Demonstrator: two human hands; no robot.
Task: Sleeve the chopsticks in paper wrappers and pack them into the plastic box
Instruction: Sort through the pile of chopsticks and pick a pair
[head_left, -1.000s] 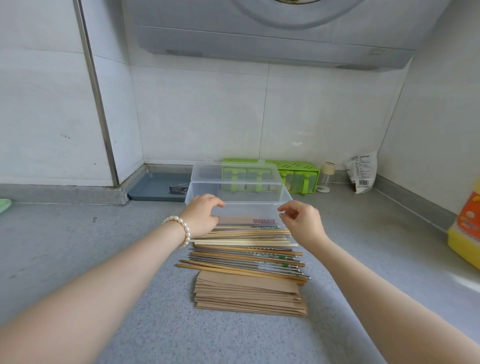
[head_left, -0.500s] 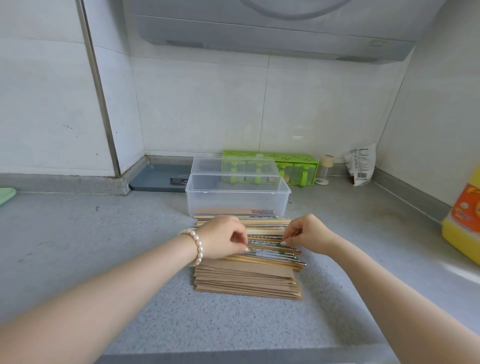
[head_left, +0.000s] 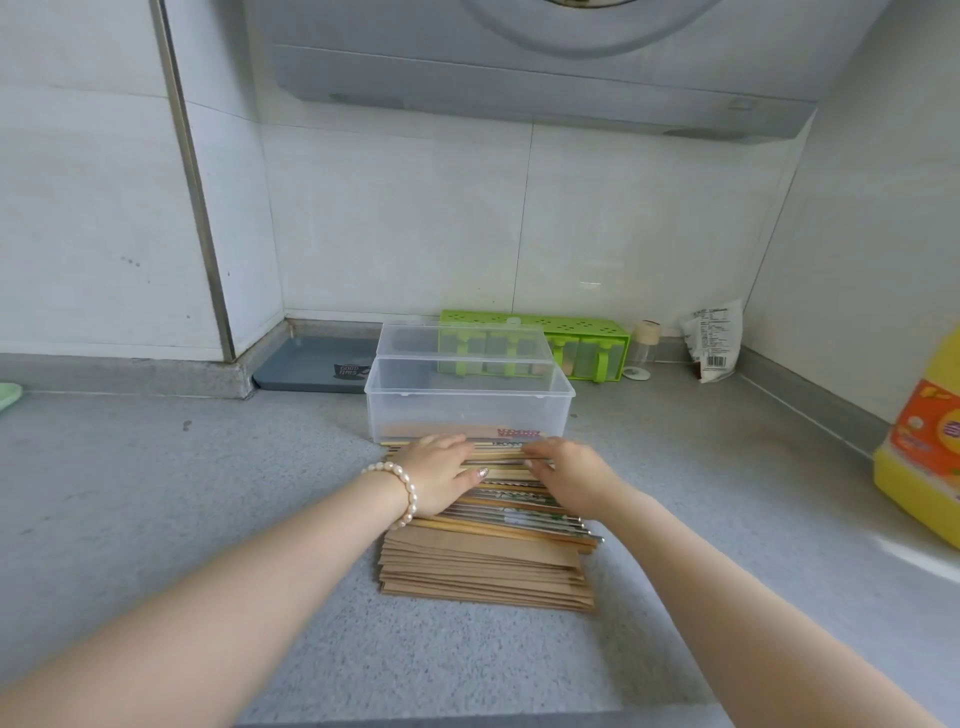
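Lying in a loose row, chopsticks — wood, metal; both hands' fingers flat, blurred.

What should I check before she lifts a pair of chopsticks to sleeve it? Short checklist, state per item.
1. Plastic box open, lid out of the way: ok; lid stands up behind it.
2. Paper wrappers within reach: ok; stacked just in front of the chopsticks.
3. Left hand on the chopsticks: ok; it rests on the far part of the row.
4. Right hand on the chopsticks: ok; fingers on the same sticks.
5. A single pair separated: cannot tell; hands cover it.
6. Room in the box: ok; only something flat shows at its bottom.
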